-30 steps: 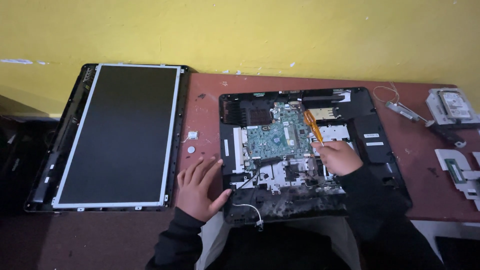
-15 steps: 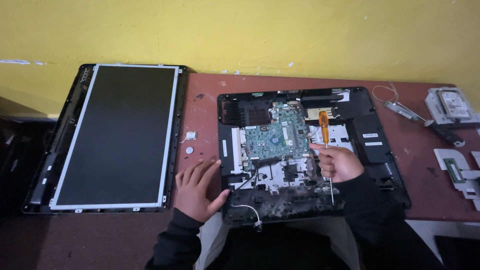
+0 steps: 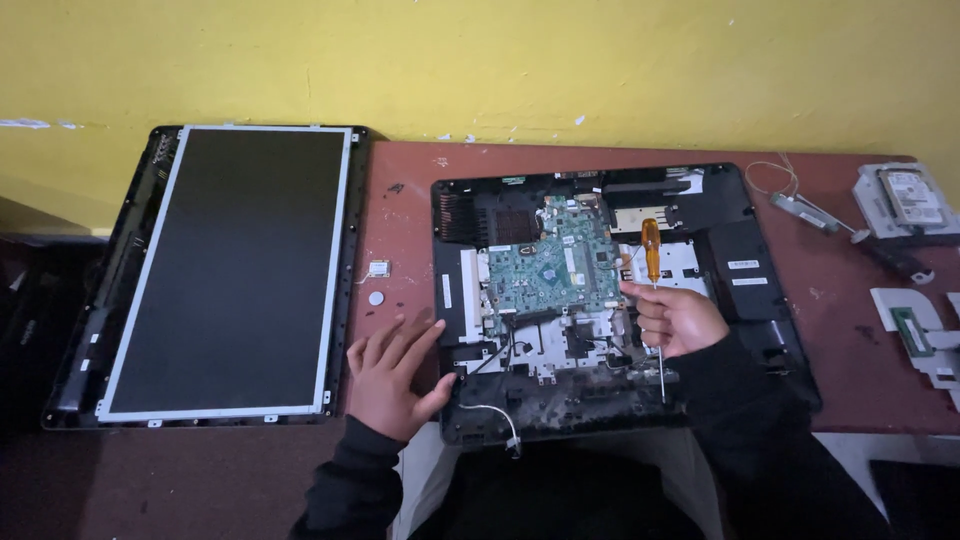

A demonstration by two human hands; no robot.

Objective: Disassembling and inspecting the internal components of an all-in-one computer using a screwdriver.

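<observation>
Display panel [image 3: 230, 265] lies flat at left on worktop [image 3: 400, 200]. Left hand [image 3: 392, 375] spread open, palm down beside opened computer chassis [image 3: 745, 240]. Green circuit board [image 3: 550, 268] mid-chassis. Right hand [image 3: 675, 318] fisted around orange-handled screwdriver [image 3: 651, 250], handle up. Hard drive [image 3: 908, 197] far right.

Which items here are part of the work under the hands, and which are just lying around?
In use:
- opened computer case with green circuit board
- screwdriver in the right hand
- left hand flat on the table, at the case's edge

Lying about:
- screen panel
- hard drive
- small coin-like disc
- white bracket
</observation>
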